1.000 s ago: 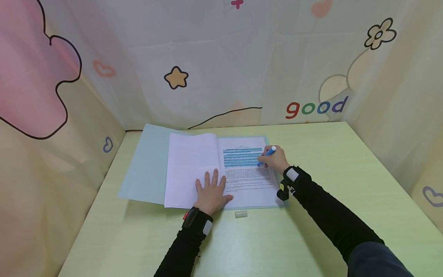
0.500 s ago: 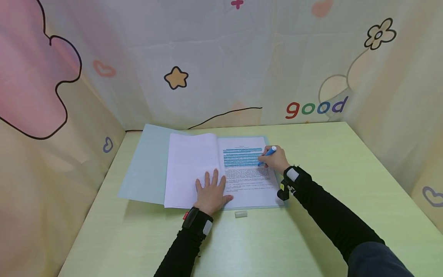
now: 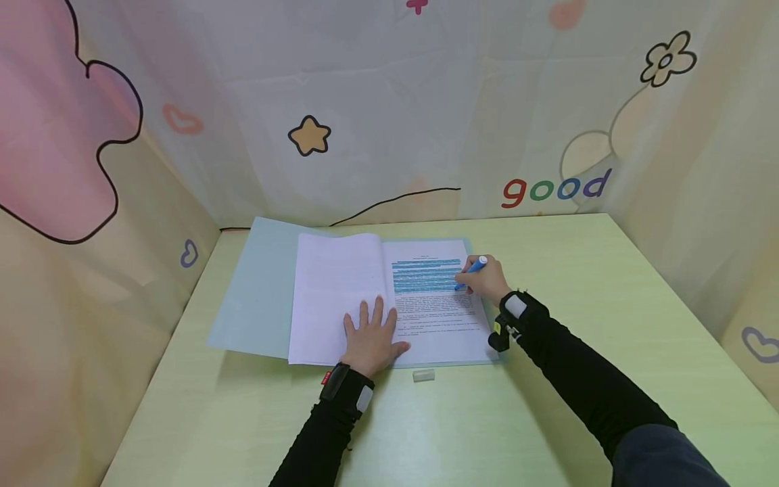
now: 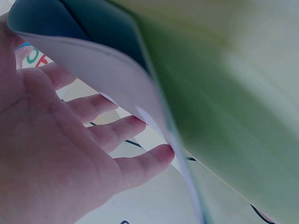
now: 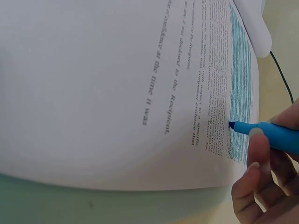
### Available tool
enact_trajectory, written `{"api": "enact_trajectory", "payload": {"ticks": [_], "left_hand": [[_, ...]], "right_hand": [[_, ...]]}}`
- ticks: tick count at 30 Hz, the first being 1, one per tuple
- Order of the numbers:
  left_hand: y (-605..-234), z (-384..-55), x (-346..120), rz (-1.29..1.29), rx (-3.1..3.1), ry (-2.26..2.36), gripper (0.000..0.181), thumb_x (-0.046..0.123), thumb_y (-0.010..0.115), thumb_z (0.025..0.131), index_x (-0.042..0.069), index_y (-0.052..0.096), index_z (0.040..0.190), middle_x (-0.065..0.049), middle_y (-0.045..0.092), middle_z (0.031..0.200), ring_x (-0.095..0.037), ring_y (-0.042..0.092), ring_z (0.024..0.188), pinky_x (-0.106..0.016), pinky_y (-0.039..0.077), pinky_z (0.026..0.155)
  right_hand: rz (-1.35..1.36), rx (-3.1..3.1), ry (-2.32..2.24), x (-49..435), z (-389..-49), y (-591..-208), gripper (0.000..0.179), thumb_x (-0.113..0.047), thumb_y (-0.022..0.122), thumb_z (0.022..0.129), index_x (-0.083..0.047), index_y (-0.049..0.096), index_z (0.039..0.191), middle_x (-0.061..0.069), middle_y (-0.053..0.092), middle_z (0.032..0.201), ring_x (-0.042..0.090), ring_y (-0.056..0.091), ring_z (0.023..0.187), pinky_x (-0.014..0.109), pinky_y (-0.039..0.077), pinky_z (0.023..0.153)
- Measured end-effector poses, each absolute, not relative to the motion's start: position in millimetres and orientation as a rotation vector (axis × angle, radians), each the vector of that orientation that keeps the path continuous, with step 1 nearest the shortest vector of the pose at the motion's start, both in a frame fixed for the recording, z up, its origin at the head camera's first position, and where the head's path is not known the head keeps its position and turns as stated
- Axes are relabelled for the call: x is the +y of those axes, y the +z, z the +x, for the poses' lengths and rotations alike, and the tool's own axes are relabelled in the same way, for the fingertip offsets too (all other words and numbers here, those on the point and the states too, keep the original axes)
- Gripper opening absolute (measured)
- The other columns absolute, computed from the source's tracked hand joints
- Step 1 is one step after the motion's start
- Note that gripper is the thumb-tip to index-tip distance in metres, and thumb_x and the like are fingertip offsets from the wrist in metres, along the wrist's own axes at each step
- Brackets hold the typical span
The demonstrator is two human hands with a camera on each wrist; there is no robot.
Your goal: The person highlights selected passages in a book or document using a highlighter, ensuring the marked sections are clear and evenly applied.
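Observation:
A blue highlighter (image 3: 477, 265) is pinched in my right hand (image 3: 489, 279), its dark tip (image 5: 232, 125) right at the lower edge of the blue-marked lines (image 5: 240, 88). The printed page (image 3: 435, 345) lies on the right side of an open light-blue folder (image 3: 255, 297). Upper lines of its text are coloured blue; those below are plain black print. My left hand (image 3: 370, 343) rests with spread, straight fingers on the blank turned page (image 3: 322, 291) at left, thumb reaching onto the printed page. In the left wrist view, the fingers (image 4: 145, 165) lie along the curved sheet edge.
A small grey-white block (image 3: 423, 375) lies on the table (image 3: 578, 325) just in front of the folder. The folder's left cover lifts a little and casts a shadow. Patterned curtains (image 3: 389, 122) enclose the back and both sides.
The highlighter tip has shifted very slightly to the right along the bottom marked line, with my right hand. My left hand stays in place.

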State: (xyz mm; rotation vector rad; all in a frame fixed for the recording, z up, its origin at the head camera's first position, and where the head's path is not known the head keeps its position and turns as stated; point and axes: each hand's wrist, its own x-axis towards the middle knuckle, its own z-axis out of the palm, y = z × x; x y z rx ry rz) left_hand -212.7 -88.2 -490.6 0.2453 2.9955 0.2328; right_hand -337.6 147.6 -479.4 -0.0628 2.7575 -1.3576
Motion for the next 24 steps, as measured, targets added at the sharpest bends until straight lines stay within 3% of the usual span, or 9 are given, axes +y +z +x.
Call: {"api": "enact_trajectory", "payload": {"ticks": [24], "left_hand": [[-489.1,-211.6,-89.2,0.267,3.022,0.226,0.072,0.054,0.057,0.090,0.014,0.040,0.147,-0.015,0.025,0.160,-0.042,0.021,0.146,-0.066,0.021,0.111]], "right_hand": [[-0.039,2.759,-1.338,153.4,-343.1,-484.3,0.023,-0.016,0.068,0.084,-0.006,0.052,0.070,0.015,0.065,0.069,0.018,0.060,0.052,0.024,0.039,0.048]]}}
